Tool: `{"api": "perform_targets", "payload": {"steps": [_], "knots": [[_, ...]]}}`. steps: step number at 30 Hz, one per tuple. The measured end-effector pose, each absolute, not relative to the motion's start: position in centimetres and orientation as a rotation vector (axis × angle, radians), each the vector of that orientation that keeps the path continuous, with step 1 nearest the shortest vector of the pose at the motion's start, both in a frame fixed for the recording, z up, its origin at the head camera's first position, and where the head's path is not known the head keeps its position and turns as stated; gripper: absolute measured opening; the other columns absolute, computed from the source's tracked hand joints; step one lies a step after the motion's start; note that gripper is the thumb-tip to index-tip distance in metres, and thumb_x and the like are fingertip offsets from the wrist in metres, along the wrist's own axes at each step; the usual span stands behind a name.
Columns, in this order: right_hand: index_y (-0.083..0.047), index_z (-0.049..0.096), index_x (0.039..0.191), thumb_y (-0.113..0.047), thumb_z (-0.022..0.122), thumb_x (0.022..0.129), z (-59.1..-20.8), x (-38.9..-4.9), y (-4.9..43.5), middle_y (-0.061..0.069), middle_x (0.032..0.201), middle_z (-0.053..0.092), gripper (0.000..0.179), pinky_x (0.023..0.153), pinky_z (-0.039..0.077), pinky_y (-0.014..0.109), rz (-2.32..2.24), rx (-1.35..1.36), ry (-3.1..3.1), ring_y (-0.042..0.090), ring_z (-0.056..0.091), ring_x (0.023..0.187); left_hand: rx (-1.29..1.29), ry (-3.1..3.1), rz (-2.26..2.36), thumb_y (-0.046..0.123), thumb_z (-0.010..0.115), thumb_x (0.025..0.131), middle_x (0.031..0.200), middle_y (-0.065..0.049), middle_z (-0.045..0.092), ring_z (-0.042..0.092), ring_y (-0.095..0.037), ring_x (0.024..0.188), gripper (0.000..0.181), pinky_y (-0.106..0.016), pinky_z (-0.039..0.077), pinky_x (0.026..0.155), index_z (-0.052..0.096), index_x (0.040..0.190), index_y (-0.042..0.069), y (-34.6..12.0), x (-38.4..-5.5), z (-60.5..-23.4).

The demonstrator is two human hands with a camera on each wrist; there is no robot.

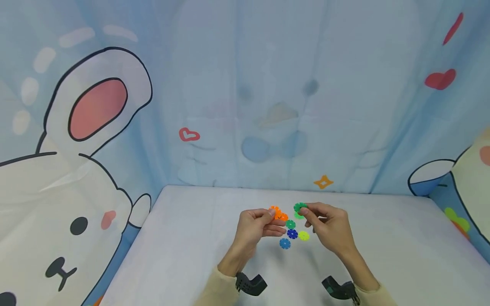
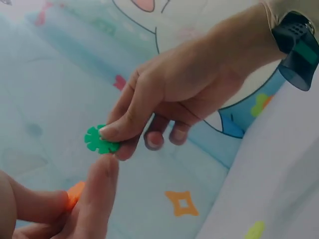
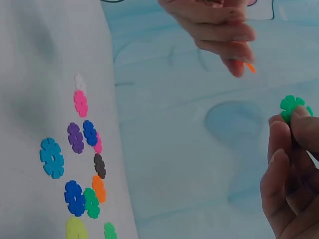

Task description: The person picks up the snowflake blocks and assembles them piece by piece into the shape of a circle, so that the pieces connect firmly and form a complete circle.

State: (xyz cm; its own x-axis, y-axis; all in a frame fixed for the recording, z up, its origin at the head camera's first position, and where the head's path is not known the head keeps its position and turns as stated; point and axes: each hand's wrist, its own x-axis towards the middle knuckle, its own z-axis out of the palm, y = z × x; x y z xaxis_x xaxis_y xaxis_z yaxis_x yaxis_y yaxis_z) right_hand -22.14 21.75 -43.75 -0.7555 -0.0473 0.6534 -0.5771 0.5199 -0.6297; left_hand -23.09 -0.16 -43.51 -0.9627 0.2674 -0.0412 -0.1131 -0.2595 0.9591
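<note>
My left hand [image 1: 249, 231] pinches an orange notched plastic disc [image 2: 76, 194] between thumb and fingers; the hand covers most of it. In the right wrist view only a thin orange edge shows past the fingers of that left hand [image 3: 219, 32]. Between thumb and forefinger, my right hand [image 1: 333, 225] holds a green flower-shaped disc [image 2: 94, 140] by its edge. Both hands are raised over the table, a short distance apart in the head view. The green disc [image 3: 290, 105] and the orange one are apart.
Several similar discs lie on the white table [image 1: 191, 238] below the hands, among them a light blue disc [image 1: 285, 243], a dark blue disc [image 1: 292, 233], a yellow disc [image 1: 304, 236], a pink disc [image 3: 80, 103] and a purple disc [image 3: 75, 138]. A printed blue curtain [image 1: 229, 85] hangs behind.
</note>
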Motion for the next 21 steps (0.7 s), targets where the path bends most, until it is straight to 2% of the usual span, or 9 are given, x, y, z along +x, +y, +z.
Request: {"api": "perform_targets", "payload": {"steps": [3, 5, 9, 11, 15, 21], "knots": [[-0.007, 0.078, 0.106, 0.005, 0.072, 0.096, -43.8, -21.7, 21.8, 0.000, 0.078, 0.070, 0.017, 0.048, 0.053, 0.019, 1.213, 0.519, -2.221, 0.003, 0.061, 0.060, 0.232, 1.688, 2.273, 0.022, 0.063, 0.107, 0.095, -0.021, 0.080, 0.082, -0.023, 0.077, 0.033, -0.035, 0.067, 0.076, 0.073, 0.115, -0.008, -0.5, -22.6, -43.1], [-0.009, 0.078, 0.108, 0.005, 0.071, 0.097, -43.7, -21.4, 21.7, 0.000, 0.082, 0.070, 0.019, 0.048, 0.053, 0.019, 1.200, 0.528, -2.219, 0.004, 0.061, 0.062, 0.262, 1.689, 2.265, 0.024, 0.063, 0.108, 0.090, -0.018, 0.080, 0.081, -0.022, 0.074, 0.035, -0.035, 0.067, 0.075, 0.073, 0.114, -0.010, -0.6, -22.2, -42.8], [-0.008, 0.081, 0.106, 0.010, 0.076, 0.091, -43.3, -20.9, 21.5, 0.004, 0.087, 0.073, 0.024, 0.047, 0.052, 0.016, 1.194, 0.546, -2.134, 0.005, 0.061, 0.061, 0.314, 1.784, 2.266, 0.027, 0.068, 0.105, 0.076, -0.007, 0.076, 0.076, -0.016, 0.064, 0.038, -0.031, 0.066, 0.067, 0.074, 0.106, -0.010, -0.6, -21.5, -42.2], [-0.005, 0.082, 0.103, 0.014, 0.078, 0.087, -43.0, -20.7, 21.4, 0.006, 0.083, 0.072, 0.026, 0.048, 0.052, 0.015, 1.216, 0.568, -2.075, 0.006, 0.059, 0.058, 0.333, 1.821, 2.278, 0.029, 0.069, 0.105, 0.070, -0.004, 0.072, 0.073, -0.014, 0.059, 0.038, -0.028, 0.064, 0.063, 0.073, 0.101, -0.009, -0.4, -21.3, -41.9], [-0.004, 0.082, 0.100, 0.018, 0.077, 0.084, -42.3, -20.4, 21.4, 0.002, 0.080, 0.071, 0.027, 0.051, 0.054, 0.016, 1.255, 0.640, -2.050, 0.006, 0.059, 0.057, 0.372, 1.802, 2.322, 0.027, 0.068, 0.105, 0.064, -0.001, 0.066, 0.068, -0.012, 0.054, 0.039, -0.024, 0.062, 0.058, 0.071, 0.097, -0.011, 0.0, -21.0, -41.5], [-0.004, 0.082, 0.101, 0.015, 0.079, 0.085, -41.7, -20.1, 21.1, -0.002, 0.086, 0.073, 0.025, 0.054, 0.053, 0.015, 1.205, 0.687, -2.113, 0.005, 0.060, 0.059, 0.389, 1.770, 2.340, 0.027, 0.065, 0.107, 0.060, 0.001, 0.060, 0.064, -0.010, 0.051, 0.041, -0.023, 0.060, 0.055, 0.067, 0.093, -0.012, 0.3, -20.8, -41.4]]}}
